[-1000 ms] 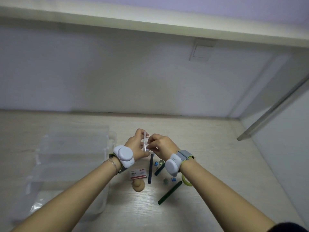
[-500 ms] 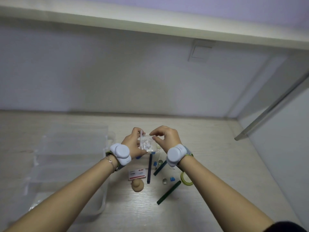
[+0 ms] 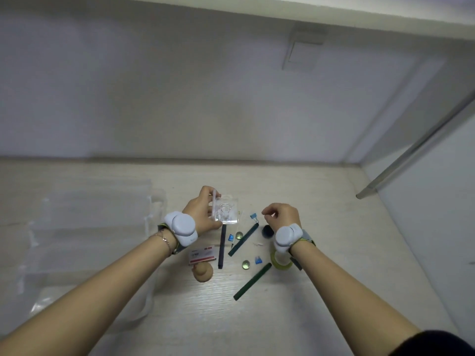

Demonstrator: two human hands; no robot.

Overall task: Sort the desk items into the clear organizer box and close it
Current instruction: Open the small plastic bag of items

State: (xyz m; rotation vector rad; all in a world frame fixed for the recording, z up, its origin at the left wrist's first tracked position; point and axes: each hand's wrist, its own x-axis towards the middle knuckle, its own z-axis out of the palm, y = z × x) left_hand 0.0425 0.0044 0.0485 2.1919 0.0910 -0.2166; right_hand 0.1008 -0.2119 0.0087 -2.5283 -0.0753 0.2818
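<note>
My left hand (image 3: 201, 213) holds a small clear plastic case (image 3: 226, 211) by its left edge, above the desk. To its right, my right hand (image 3: 281, 216) hovers with fingers curled and nothing in it. Under both hands desk items lie scattered: a dark pen (image 3: 222, 246), two green sticks (image 3: 243, 239) (image 3: 252, 281), a blue binder clip (image 3: 254, 217), glass beads (image 3: 246, 264), a red-and-white card box (image 3: 202, 254), a tan wooden figure (image 3: 203, 272), a yellow-green tape roll (image 3: 280, 260). The clear organizer box (image 3: 84, 235) stands open at the left.
The pale wood desk (image 3: 334, 253) meets a white wall at the back and a side panel on the right. A metal rail (image 3: 416, 147) slants at the right. A small dark round object (image 3: 267, 231) lies beside my right wrist.
My right hand let go of the clear case and moved right and down. My left hand keeps the case, now turned flat toward me.
</note>
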